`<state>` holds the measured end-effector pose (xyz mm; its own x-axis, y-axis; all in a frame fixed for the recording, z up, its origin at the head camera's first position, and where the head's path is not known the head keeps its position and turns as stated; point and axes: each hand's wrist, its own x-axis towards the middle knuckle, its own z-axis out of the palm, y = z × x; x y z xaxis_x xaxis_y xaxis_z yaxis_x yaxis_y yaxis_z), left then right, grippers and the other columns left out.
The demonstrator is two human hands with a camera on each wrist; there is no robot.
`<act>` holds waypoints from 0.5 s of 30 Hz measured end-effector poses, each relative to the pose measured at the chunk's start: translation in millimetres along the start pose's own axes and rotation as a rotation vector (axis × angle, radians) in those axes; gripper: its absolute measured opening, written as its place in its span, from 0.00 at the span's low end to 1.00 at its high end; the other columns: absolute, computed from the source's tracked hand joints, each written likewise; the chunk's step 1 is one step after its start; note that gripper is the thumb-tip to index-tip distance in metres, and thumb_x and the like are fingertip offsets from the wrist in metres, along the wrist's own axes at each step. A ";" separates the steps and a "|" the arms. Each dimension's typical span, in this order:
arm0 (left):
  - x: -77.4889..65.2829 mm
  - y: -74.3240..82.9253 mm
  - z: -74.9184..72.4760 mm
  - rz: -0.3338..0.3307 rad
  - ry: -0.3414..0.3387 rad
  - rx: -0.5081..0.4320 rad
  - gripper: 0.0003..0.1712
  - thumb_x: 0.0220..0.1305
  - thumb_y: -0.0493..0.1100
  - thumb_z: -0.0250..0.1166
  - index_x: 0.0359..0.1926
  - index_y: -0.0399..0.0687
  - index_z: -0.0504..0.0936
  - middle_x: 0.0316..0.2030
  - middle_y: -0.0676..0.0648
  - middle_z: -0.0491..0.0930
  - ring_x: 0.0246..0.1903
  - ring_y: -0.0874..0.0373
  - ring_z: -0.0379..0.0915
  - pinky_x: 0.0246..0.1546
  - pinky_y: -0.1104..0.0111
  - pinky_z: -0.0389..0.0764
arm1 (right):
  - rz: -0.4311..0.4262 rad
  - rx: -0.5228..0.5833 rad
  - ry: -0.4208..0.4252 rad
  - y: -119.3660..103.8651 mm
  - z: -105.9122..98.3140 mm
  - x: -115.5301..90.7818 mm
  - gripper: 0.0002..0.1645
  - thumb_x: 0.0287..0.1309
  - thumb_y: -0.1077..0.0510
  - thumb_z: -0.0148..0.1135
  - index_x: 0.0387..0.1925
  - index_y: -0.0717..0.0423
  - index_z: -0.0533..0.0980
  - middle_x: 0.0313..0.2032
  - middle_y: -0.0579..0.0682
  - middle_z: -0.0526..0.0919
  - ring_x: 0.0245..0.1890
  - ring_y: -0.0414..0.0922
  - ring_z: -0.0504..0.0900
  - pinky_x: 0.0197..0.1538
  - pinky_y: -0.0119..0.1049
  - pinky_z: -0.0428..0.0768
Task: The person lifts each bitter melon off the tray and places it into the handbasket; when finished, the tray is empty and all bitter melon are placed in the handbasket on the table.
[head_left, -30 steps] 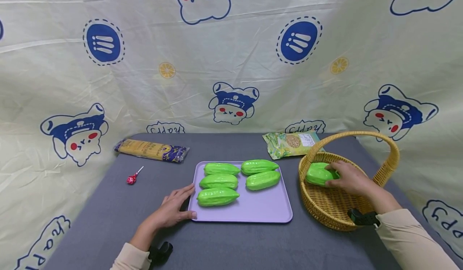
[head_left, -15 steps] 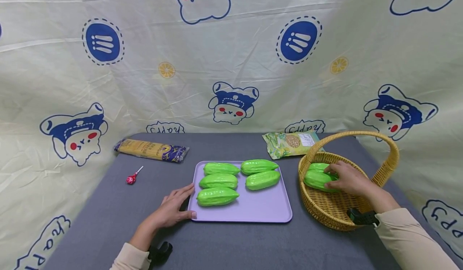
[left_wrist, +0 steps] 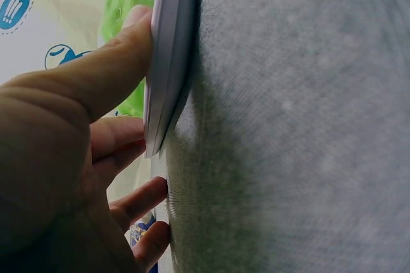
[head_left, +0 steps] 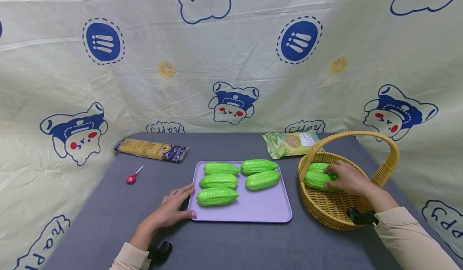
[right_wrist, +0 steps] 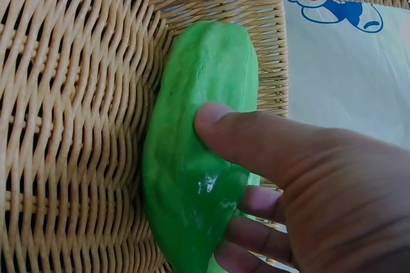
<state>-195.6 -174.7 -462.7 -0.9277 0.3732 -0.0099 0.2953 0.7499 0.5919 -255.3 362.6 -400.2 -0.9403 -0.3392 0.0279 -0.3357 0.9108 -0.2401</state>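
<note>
In the head view, my right hand (head_left: 349, 178) reaches into a wicker basket (head_left: 327, 215) and holds a bumpy green bitter melon (head_left: 316, 179). The right wrist view has the thumb (right_wrist: 221, 122) across this bitter melon (right_wrist: 198, 157), with the other fingers bent at its side. Behind it in the basket lies another bitter melon (head_left: 317, 166), partly covered. My left hand (head_left: 171, 207) rests at the left edge of a lilac tray (head_left: 260, 209), its fingers fairly straight. Against the tray rim (left_wrist: 170, 49) lies the thumb in the left wrist view. Several bitter melons (head_left: 218, 197) lie on the tray.
A yellow and purple packet (head_left: 150, 150) lies at the back left of the grey table, with a red lollipop (head_left: 132, 178) nearer. Behind the basket sits a green packet (head_left: 291, 144). The basket's tall handle (head_left: 361, 133) arches over its opening. A printed curtain hangs behind.
Within the basket, the held bitter melon and my right hand have shifted slightly left, then stayed put over the last half second. My left hand and the tray look unmoved.
</note>
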 end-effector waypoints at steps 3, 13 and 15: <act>0.0 -0.5 -0.1 0.000 -0.002 0.003 0.46 0.52 0.55 0.69 0.69 0.44 0.62 0.72 0.46 0.57 0.66 0.41 0.55 0.57 0.39 0.55 | -0.002 -0.014 0.004 0.8 0.0 1.1 0.26 0.45 0.49 0.72 0.44 0.61 0.78 0.38 0.56 0.76 0.38 0.50 0.75 0.39 0.45 0.73; 0.6 -1.3 0.0 -0.002 -0.007 0.006 0.46 0.52 0.55 0.69 0.69 0.44 0.62 0.72 0.46 0.57 0.66 0.41 0.55 0.56 0.39 0.55 | -0.012 -0.016 0.012 1.9 1.8 4.1 0.26 0.45 0.49 0.72 0.44 0.60 0.79 0.37 0.56 0.77 0.37 0.49 0.76 0.37 0.43 0.73; 0.5 -0.9 0.1 -0.002 -0.007 0.005 0.46 0.52 0.55 0.69 0.69 0.44 0.62 0.72 0.46 0.57 0.66 0.41 0.55 0.56 0.39 0.56 | -0.010 -0.013 0.009 2.0 2.0 3.4 0.27 0.45 0.49 0.72 0.44 0.60 0.78 0.37 0.56 0.77 0.36 0.49 0.76 0.37 0.42 0.73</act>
<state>-196.3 -175.1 -463.3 -0.9265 0.3758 -0.0169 0.2950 0.7536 0.5875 -259.0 362.8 -402.5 -0.9373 -0.3462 0.0393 -0.3458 0.9105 -0.2267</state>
